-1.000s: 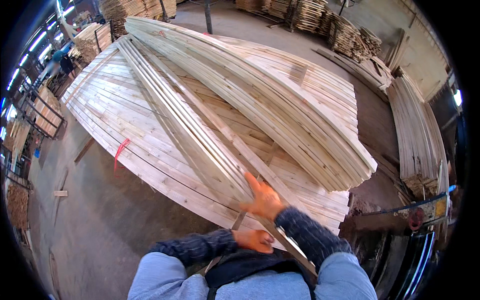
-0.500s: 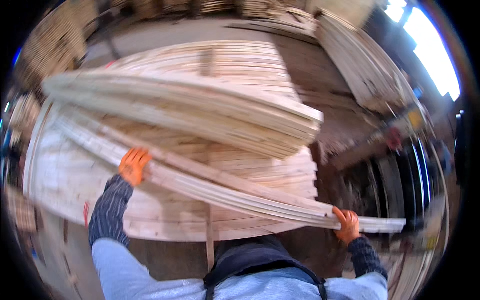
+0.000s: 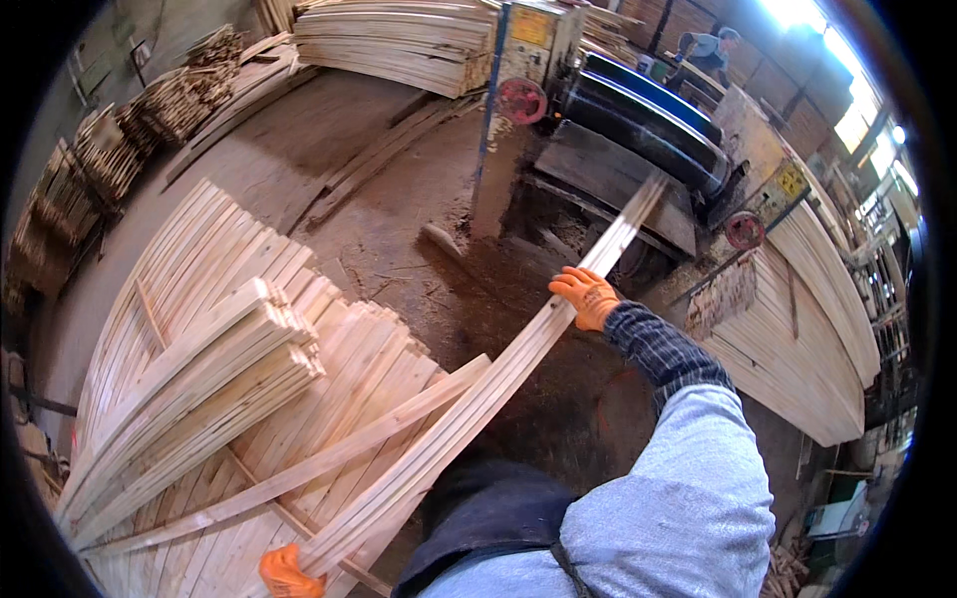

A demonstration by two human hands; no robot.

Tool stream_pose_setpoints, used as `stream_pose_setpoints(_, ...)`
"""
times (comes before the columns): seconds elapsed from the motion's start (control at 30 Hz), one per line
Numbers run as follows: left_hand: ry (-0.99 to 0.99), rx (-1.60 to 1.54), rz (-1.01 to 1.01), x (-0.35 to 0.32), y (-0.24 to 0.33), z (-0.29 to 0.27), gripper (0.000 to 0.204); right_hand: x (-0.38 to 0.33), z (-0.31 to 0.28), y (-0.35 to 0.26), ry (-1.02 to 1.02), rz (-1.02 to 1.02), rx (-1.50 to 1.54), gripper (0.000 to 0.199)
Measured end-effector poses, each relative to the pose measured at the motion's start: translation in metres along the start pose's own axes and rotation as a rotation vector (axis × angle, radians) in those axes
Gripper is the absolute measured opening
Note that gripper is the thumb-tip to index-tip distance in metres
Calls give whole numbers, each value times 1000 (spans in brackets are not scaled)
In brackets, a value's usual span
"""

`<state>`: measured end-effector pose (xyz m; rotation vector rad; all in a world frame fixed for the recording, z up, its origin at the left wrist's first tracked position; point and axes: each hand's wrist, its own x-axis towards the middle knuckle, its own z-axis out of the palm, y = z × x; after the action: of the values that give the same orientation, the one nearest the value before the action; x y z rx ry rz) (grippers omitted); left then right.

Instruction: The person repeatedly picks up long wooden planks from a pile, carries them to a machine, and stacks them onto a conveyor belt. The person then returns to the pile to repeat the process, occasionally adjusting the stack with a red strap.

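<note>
My right hand (image 3: 586,297) in an orange glove is closed over a few long, pale wooden strips (image 3: 483,399) lying side by side. Their far ends rest on the dark metal bed (image 3: 608,169) of a machine with a shiny black rounded hood (image 3: 648,110). By the near end of the strips, my gloved left hand (image 3: 291,573) is curled against them at the lower edge, partly cut off by the picture. Just left of the strips, a single wooden board (image 3: 329,458) lies slantwise across the stack of boards (image 3: 369,349).
A bundle of planks (image 3: 229,369) sits on the stack at left. Red handwheels (image 3: 520,101) flank the machine. More stacked boards (image 3: 788,339) stand at right and a pile (image 3: 399,45) at the back. Loose planks (image 3: 369,159) lie on the floor; a person (image 3: 706,55) is beyond the machine.
My view has swung right toward the machine. The strips went from lying across the stack to reaching onto the machine's bed, with both hands still at them.
</note>
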<state>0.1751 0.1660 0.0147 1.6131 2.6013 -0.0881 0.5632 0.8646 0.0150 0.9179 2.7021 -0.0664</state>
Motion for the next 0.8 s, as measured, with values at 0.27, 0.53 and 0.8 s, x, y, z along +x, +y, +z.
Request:
stream_pose_setpoints(0.27, 92, -221, 19, 113, 194, -2, 55, -1, 8, 23, 129, -199, 29, 89)
stream_pose_setpoints(0.53, 49, -390, 66, 171, 300, 24, 73, -20, 52, -108, 136, -757, 129, 95)
stream_pose_setpoints(0.8, 302, -289, 20, 111, 286, 18, 84, -3, 40, -25, 30, -621, 88, 92)
